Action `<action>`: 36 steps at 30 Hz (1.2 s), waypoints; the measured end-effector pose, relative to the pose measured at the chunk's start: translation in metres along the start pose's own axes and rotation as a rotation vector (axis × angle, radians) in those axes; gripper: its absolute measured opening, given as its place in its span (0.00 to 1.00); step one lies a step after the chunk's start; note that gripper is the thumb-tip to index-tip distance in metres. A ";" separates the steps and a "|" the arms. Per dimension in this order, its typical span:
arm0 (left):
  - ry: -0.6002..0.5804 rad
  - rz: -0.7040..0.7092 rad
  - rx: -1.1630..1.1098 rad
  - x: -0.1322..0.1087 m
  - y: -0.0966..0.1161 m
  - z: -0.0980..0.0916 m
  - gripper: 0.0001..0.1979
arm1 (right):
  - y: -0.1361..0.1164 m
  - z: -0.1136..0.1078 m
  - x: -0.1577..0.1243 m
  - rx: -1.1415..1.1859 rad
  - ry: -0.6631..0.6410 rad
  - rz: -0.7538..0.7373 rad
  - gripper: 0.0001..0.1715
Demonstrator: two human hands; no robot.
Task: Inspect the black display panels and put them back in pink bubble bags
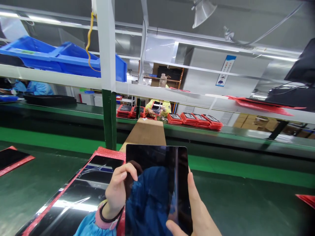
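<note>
The bottom edge cuts off your tablet [152,196] and your right hand [200,211] (most of its fingers hidden behind the tablet).

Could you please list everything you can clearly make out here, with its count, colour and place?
Tablet: one, black, between the hands
Dark screens: several, black, left, on red wrap
Cardboard strip: one, brown, beyond the tablet
Workbench: one, green, foreground
Wrapped stacks: several, red and black, far side
Bins: at least two, blue, upper left
Bottle: one, clear, upper centre
Post: one, white above green, left of centre
Cord: one, yellow, beside the post
Lamp: one, grey, top
Poster: one, blue and white, background right
Boxes: several, brown, background right
Person opposite: one, yellow clothing, far side
Left hand: one, blue sleeve, tablet's left edge
Right hand: one, sleeve unseen, tablet's right edge
</note>
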State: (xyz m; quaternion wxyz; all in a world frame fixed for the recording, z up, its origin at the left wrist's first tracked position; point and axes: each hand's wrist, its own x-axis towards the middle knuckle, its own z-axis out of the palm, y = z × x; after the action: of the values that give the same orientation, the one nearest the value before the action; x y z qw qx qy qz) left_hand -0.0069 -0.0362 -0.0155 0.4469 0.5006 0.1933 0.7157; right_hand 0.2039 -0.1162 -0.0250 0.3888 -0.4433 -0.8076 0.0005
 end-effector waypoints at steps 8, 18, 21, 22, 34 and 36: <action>-0.120 0.131 0.054 -0.005 -0.005 -0.007 0.13 | 0.001 0.002 -0.003 -0.223 0.120 -0.012 0.57; -0.182 0.196 0.112 -0.010 -0.005 -0.007 0.13 | 0.008 -0.004 -0.004 -0.200 0.300 -0.232 0.34; -0.167 0.190 0.115 -0.011 -0.005 -0.008 0.14 | 0.011 -0.002 -0.003 -0.173 0.324 -0.265 0.31; -0.166 0.192 0.114 -0.011 -0.005 -0.008 0.14 | 0.010 -0.002 -0.002 -0.174 0.343 -0.265 0.29; -0.261 0.177 0.221 -0.016 -0.007 -0.012 0.18 | 0.003 -0.005 -0.003 -0.110 0.399 -0.139 0.20; -0.292 0.169 0.217 -0.017 -0.007 -0.013 0.18 | 0.002 -0.004 -0.006 -0.076 0.393 -0.089 0.19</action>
State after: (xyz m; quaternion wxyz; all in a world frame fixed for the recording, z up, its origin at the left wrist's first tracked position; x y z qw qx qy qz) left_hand -0.0133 -0.0449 -0.0355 0.3522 0.6585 0.1598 0.6456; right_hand 0.2095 -0.1208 -0.0267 0.5218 -0.4130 -0.7344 -0.1337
